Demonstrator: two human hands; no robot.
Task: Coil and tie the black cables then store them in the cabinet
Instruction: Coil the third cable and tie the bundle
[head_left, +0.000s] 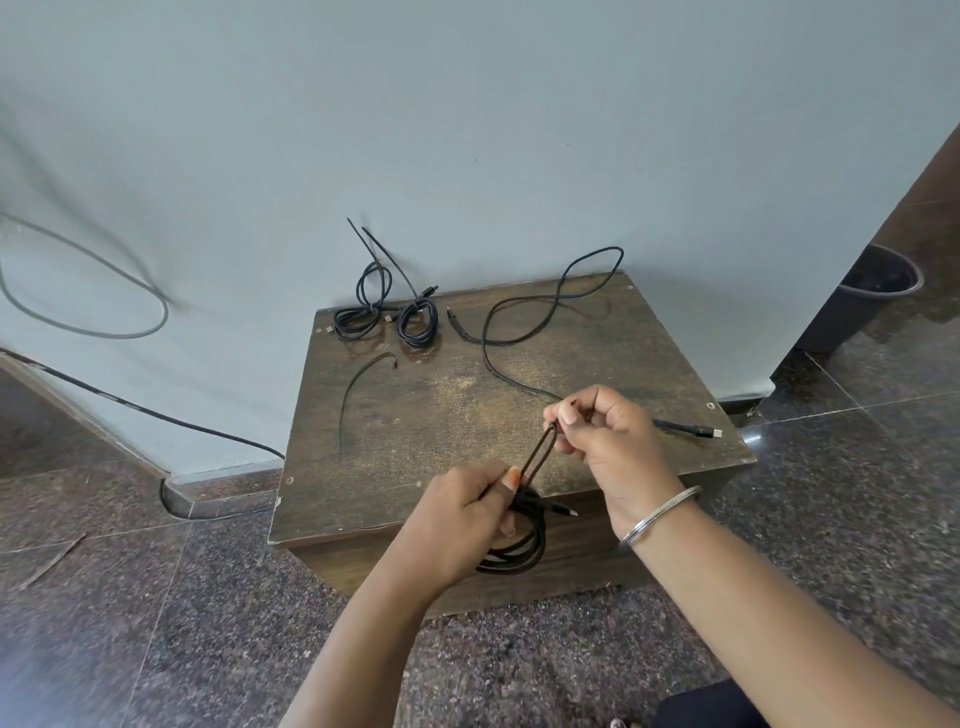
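My left hand (462, 514) grips a coiled black cable (519, 551) over the front edge of the wooden cabinet (415, 415). My right hand (602, 436) pinches a thin black tie strap (537, 454) that runs down to the coil. Two coiled, tied black cables (387, 319) lie at the back of the cabinet top by the wall. A loose black cable (524, 306) snakes over the right half; its plug end (691, 428) shows past my right hand. A spare black tie strap (358, 389) lies on the left part of the top.
A grey wall stands right behind the cabinet. A grey cable (104, 291) hangs on the wall at left, and a black cable (156, 413) runs along the skirting. A dark bin (872, 291) stands at the far right on the speckled stone floor.
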